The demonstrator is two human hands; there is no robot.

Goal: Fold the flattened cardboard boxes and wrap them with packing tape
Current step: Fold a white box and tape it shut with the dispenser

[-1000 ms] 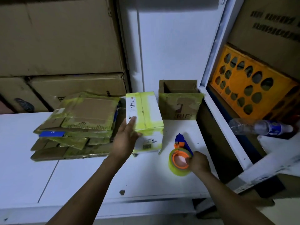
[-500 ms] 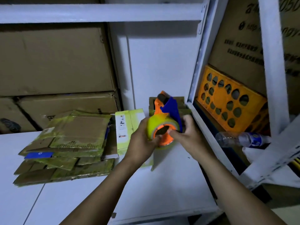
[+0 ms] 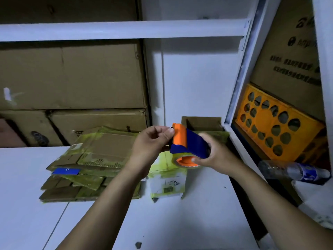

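An orange and blue tape dispenser [image 3: 187,145] with a roll of clear tape is held in the air above the white table [image 3: 198,213]. My right hand [image 3: 214,154] grips its body from the right. My left hand [image 3: 153,141] pinches the orange front end with thumb and fingers. Below the dispenser stands a small folded box [image 3: 167,179] wrapped in yellowish tape, partly hidden by the hands. A stack of flattened cardboard boxes [image 3: 86,165] with yellowish tape lies to the left.
An open small carton [image 3: 201,123] stands at the back by the white shelf post [image 3: 241,73]. Large cardboard cartons [image 3: 72,78] fill the left shelf. An orange crate [image 3: 277,123] and a lying plastic bottle [image 3: 295,171] sit at the right.
My right hand lifted the dispenser from the table. My left hand left the small box and joined it at the dispenser, which has now turned so its orange end faces left.
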